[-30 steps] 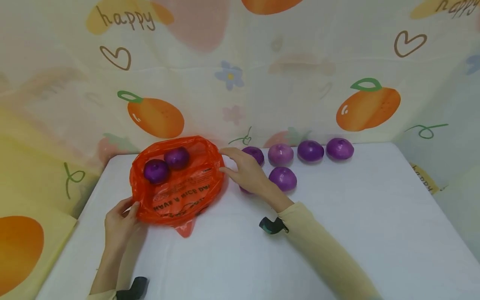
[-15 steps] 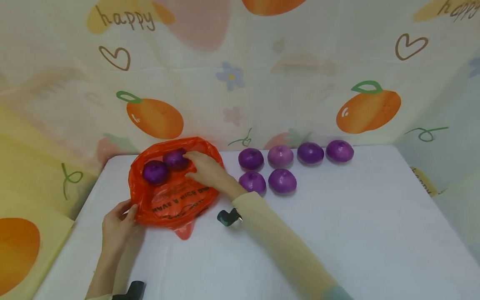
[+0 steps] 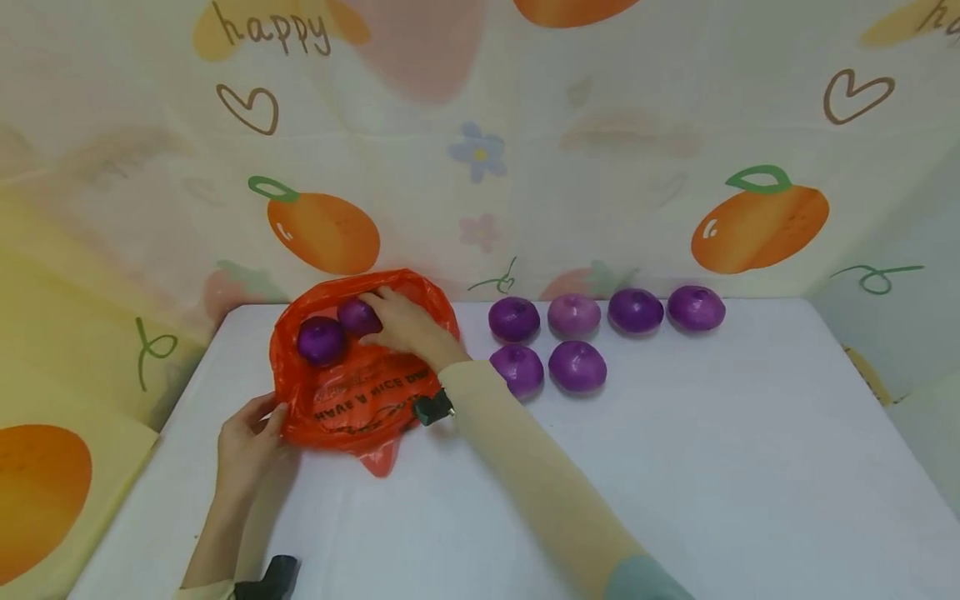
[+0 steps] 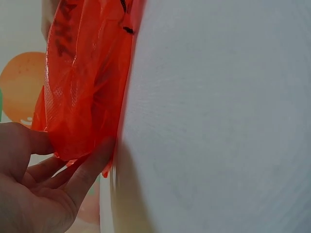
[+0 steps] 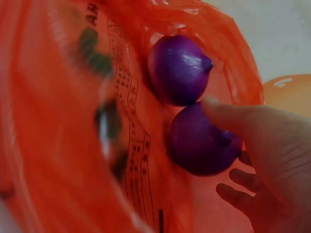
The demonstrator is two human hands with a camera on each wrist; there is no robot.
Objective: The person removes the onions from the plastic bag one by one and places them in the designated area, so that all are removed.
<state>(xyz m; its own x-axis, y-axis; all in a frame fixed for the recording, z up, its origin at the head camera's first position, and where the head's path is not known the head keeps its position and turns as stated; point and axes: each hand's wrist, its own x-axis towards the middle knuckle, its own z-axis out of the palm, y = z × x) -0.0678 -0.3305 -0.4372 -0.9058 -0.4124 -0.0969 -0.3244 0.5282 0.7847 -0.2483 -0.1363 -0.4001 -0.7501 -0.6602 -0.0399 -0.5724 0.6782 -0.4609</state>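
Observation:
A red plastic bag (image 3: 360, 417) with dark print lies with its mouth spread wide, two purple onions (image 3: 322, 340) inside at its far left part. My left hand (image 3: 247, 442) holds the bag's near left edge; in the left wrist view the plastic is between thumb and fingers (image 4: 90, 170). Inside the bag, my right hand (image 3: 405, 325) grips the right-hand onion (image 5: 201, 143). Its thumb lies on the onion near the other onion (image 5: 177, 70), and the fingers are around the far side, partly hidden.
Several more purple onions stand right of the bag: a back row (image 3: 636, 312) along the cloth backdrop (image 3: 525, 150) and two in front (image 3: 577, 367). A white cloth covers the table (image 3: 675, 483). A dark wrist device (image 3: 433, 408) overlaps the bag's near right rim.
My right hand has moved left from the bag's right rim into the bag and onto the right-hand onion. The left hand stays at the bag's edge. The head view has shifted slightly.

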